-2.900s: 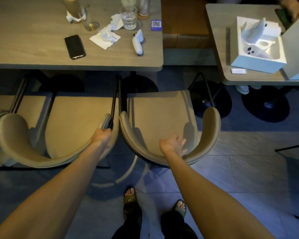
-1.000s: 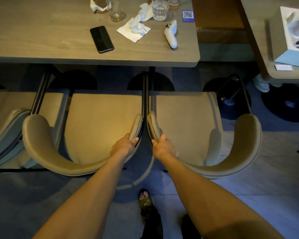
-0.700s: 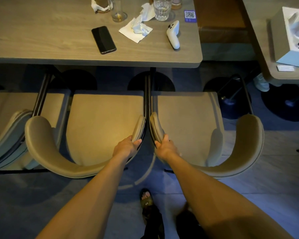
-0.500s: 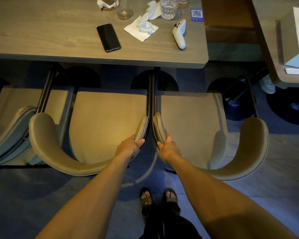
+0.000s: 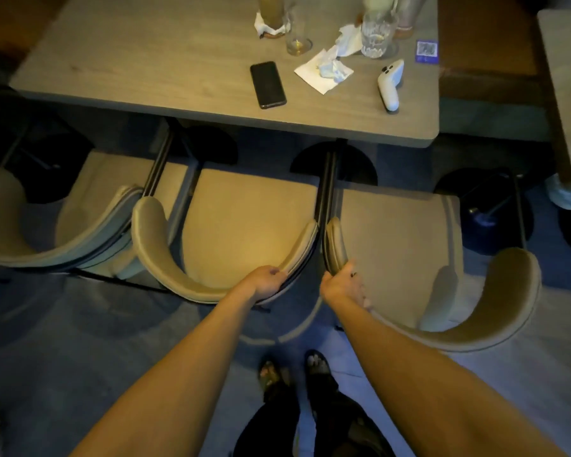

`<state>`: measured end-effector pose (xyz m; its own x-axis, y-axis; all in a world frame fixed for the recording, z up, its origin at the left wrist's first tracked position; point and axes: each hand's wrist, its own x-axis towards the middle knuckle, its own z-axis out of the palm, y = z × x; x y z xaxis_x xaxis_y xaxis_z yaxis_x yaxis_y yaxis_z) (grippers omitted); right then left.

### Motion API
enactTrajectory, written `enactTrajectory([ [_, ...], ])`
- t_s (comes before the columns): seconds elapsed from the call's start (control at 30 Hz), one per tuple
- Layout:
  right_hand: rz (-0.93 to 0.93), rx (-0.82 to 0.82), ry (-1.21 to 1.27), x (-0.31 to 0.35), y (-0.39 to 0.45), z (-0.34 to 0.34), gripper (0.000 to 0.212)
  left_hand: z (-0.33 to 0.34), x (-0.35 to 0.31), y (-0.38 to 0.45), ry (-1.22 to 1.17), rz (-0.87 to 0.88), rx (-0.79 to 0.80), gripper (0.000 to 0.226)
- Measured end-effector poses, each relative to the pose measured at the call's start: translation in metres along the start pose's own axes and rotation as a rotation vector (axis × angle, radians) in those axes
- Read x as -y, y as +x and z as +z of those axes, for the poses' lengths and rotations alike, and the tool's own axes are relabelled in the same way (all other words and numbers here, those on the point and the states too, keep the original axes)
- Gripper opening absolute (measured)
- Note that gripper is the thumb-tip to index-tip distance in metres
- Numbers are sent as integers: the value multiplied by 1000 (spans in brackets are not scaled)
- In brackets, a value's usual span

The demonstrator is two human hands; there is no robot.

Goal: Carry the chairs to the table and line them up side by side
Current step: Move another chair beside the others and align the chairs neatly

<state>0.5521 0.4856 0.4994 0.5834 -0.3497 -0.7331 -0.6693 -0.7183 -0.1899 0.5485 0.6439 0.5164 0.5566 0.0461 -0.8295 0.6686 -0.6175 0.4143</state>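
Two sandalled feet [image 5: 290, 371] stand on grey floor. The left hand [image 5: 266, 282] clamps the middle chair [image 5: 244, 225]'s curved padded backrest; the right hand [image 5: 342, 285] clamps the right chair [image 5: 406, 245]'s. Both beige chairs touch, tucked against the wooden table [image 5: 165, 57]. A ribbed glass [image 5: 374, 36] there holds clear liquid.

We record a dim scene: warm yellow light falls on the table [image 5: 178, 61] and middle chair seat [image 5: 244, 225], the floor [image 5: 80, 341] lies in bluish shadow. Corners darken; edges bow from wide-angle distortion; fine detail is soft.
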Motion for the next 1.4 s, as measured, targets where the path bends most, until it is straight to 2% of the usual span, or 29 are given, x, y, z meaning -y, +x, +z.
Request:
enactTrajectory([
  [0.17, -138, -72, -70, 46, -57, 28, 74, -60, 43, -19, -84, -30, -79, 49],
  [0.27, -282, -86, -104, 94, -81, 57, 71, -110, 84, -19, -152, -4, -239, 35],
  [0.37, -342, 25, -102, 145, -103, 97, 67, -168, 138, -16, -140, -39, -357, 27],
  [0.47, -332, 136, -51, 189, -125, 139, 61, -224, 188, -6, -92, -52, -388, 33],
  [0.63, -247, 303, -13, 249, -149, 199, 76, -303, 252, 5, -52, -98, -412, 49],
  [0.7, -215, 334, -38, 266, -149, 221, 81, -326, 271, 18, -16, -95, -415, 53],
  [0.83, -190, 251, -94, 288, -135, 253, 75, -353, 280, 39, 90, -92, -404, 58],
  [1.0, -153, 188, -103, 297, -138, 257, 60, -360, 282, 68, 62, -41, -133, 79],
  [1.1, -174, 153, -125, 293, -133, 261, 56, -360, 293, 110, 39, -77, -77, 97],
  [1.23, -174, 144, -133, 293, -128, 265, 54, -365, 277, 106, 33, -81, -17, 84],
  [1.4, -173, 147, -159, 295, -127, 266, 53, -363, 275, 100, 240, -102, -84, 72],
])
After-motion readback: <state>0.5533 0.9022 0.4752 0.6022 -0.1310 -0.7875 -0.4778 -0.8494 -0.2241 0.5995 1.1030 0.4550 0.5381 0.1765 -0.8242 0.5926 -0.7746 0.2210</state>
